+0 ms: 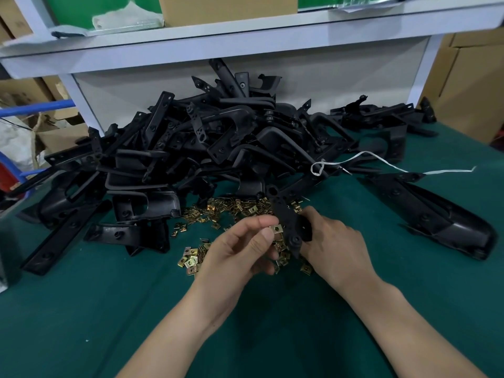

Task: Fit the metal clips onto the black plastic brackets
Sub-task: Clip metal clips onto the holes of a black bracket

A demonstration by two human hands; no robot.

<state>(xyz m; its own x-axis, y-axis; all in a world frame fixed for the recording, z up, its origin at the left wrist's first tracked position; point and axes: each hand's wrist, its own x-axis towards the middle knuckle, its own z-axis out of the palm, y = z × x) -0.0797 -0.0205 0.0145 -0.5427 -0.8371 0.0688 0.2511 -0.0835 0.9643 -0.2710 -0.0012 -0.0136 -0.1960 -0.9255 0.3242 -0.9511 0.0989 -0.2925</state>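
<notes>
Over on the left, the green table cover [81, 309] carries a long flat black strip [58, 238] lying at a slant, and behind it rises a big tangled pile of black plastic brackets [204, 137] heaped against the white shelf unit [245, 50]. In front of the pile a scatter of brass-coloured metal clips [231, 211] lies loose on the cover, with a smaller cluster [191, 259] nearer the person. The left hand [240, 246] pinches a single clip [276, 229] between thumb and forefinger, its other fingers curled under, and holds it right against the edge of a black bracket [289, 227]. That bracket stands almost on end above the loose clips, gripped from the right by the right hand [335, 241], whose fingers curl round its far side and are partly hidden by it. Farther right a white string [381, 165] trails off the pile, and a large curved black part [436, 214] lies on its own.
</notes>
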